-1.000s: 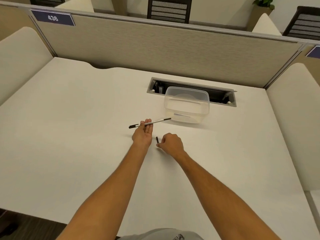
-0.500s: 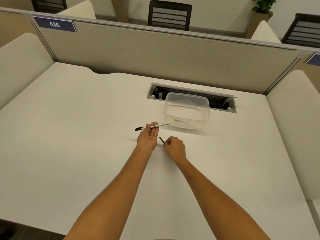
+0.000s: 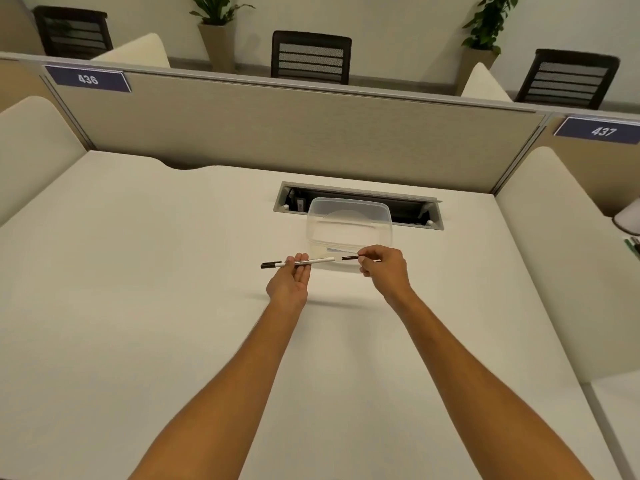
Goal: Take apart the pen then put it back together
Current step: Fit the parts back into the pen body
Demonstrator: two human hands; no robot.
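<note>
My left hand (image 3: 290, 282) holds a white pen body (image 3: 320, 260) with a black cap at its left end; the pen lies level across my fingertips, above the white desk (image 3: 138, 289). My right hand (image 3: 382, 268) pinches a small dark pen piece (image 3: 349, 258) between thumb and fingers. That piece points at the open right end of the pen body, with a small gap between them.
A clear plastic container (image 3: 349, 223) stands just behind my hands. Behind it a cable slot (image 3: 412, 211) is cut into the desk. A beige partition (image 3: 294, 133) closes the back, cream side panels flank the desk, and some items lie at the far right edge (image 3: 632, 233).
My right hand lifted the small dark piece off the desk and carried it up and right to the pen's right end. The camera tilted up.
</note>
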